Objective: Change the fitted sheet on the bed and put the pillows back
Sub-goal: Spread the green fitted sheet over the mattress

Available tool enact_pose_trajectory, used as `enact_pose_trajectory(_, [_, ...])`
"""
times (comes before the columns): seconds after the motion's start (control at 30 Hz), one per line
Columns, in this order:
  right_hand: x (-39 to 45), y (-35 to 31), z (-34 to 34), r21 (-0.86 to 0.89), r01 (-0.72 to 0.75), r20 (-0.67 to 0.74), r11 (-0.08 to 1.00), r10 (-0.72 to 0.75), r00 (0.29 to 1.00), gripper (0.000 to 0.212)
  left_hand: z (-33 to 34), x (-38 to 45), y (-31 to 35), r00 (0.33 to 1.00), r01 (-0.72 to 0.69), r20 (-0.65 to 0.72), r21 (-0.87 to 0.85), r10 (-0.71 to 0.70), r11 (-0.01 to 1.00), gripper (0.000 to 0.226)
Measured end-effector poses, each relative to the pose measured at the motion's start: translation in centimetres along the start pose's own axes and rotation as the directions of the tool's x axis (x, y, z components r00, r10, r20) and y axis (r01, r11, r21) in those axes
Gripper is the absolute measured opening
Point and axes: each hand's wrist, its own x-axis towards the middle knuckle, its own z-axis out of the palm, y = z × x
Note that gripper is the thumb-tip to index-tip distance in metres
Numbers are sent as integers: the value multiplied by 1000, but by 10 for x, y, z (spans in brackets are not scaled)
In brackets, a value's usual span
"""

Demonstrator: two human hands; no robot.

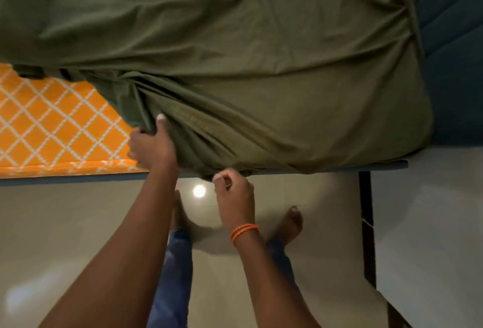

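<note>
Fingers (224, 178) of right hand (235, 194) curled at sheet (235, 53) hem by bed frame (339, 166); whether pinching cloth, cannot tell. Left hand (151, 144) grips bunched sheet edge beside bare orange mattress (52, 123). Beyond, green sheet covers right corner, wrinkled across top.

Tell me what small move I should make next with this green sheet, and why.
Probably pull the bunched edge in your left hand leftward and down over the mattress side. The green sheet already wraps the right-hand corner, but the orange patterned mattress is uncovered on the left. Your right hand is by the hem at the bed's edge and could steady it there.
</note>
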Motion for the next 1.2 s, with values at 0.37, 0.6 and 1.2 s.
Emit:
enact_pose_trajectory(0.37, [45, -126, 165, -530, 240, -216, 813, -403, 889, 55, -74, 113, 16, 866, 347, 486, -410, -120, 843, 9])
enact_pose_trajectory(0.6, [46, -135, 220, -739, 266, 115, 619, -273, 955, 58, -146, 156, -95, 913, 155, 392, -74, -114, 985, 21])
enact_pose_trajectory(1.2, [91, -180, 223, -573, 119, -188, 811, -271, 944, 3, -132, 198, 26, 852, -463, 185, -174, 490, 869, 11])
